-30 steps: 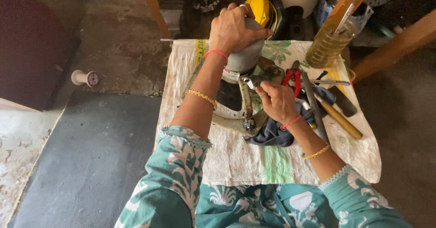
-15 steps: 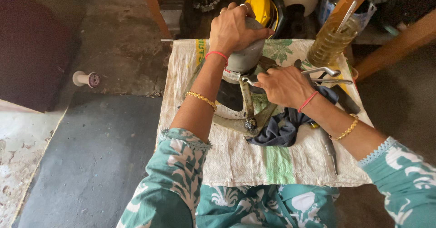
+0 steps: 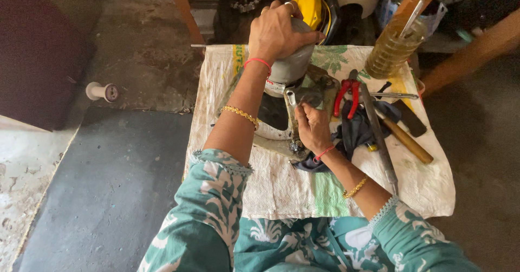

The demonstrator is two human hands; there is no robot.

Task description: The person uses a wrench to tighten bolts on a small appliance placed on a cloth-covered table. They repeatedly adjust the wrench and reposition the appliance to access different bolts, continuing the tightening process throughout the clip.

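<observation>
A grey and yellow power saw (image 3: 297, 66) with a round blade guard lies on a white woven sack (image 3: 281, 185) spread over a low table. My left hand (image 3: 279, 31) presses down on the saw's grey motor housing. My right hand (image 3: 312, 126) grips a metal spanner (image 3: 291, 107) whose head sits at the middle of the blade. Both wrists wear a red thread and a gold bracelet.
Red-handled pliers (image 3: 346, 93), a long metal file (image 3: 378, 134), a wooden-handled tool (image 3: 403, 136) and a dark cloth (image 3: 357, 131) lie right of the saw. A jar (image 3: 391, 50) with a tool in it stands at the back right. A white spool (image 3: 103, 92) lies on the floor.
My right hand came back from the tools on the right and now holds the spanner against the saw's blade centre. My left hand stayed on the motor housing.
</observation>
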